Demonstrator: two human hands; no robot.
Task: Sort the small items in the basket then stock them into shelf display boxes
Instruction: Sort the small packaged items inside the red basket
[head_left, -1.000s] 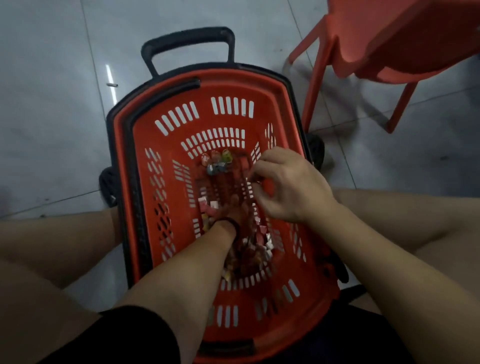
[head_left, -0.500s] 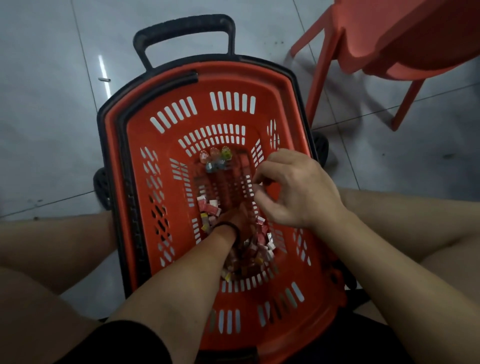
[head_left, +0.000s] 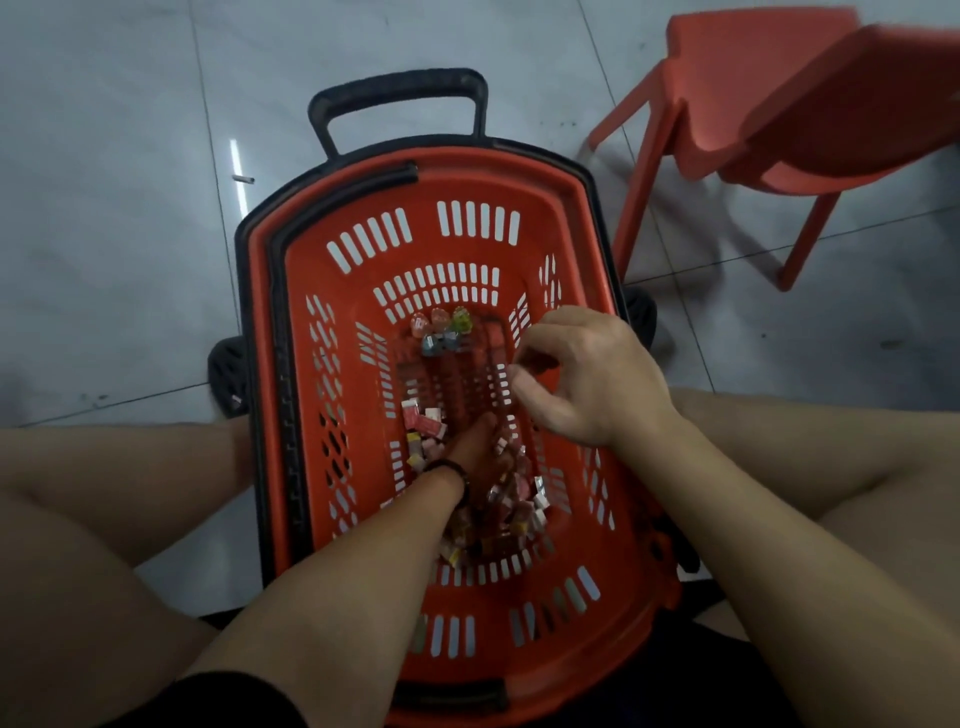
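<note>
A red wheeled basket stands on the floor between my knees. Several small wrapped items lie piled on its floor, mostly red, pink and white. A few colourful ones sit apart at the far end. My left hand reaches down into the pile, with a black band on the wrist. Its fingers are hidden among the items. My right hand hovers above the basket's right side with fingers curled. Thumb and forefinger seem to pinch a small red item.
The basket's black pull handle points away from me. A red plastic chair stands at the far right on the grey tiled floor. My bare legs flank the basket on both sides.
My right hand has drawn slightly up and to the right, its fingers staying curled. My left hand stays down in the pile.
</note>
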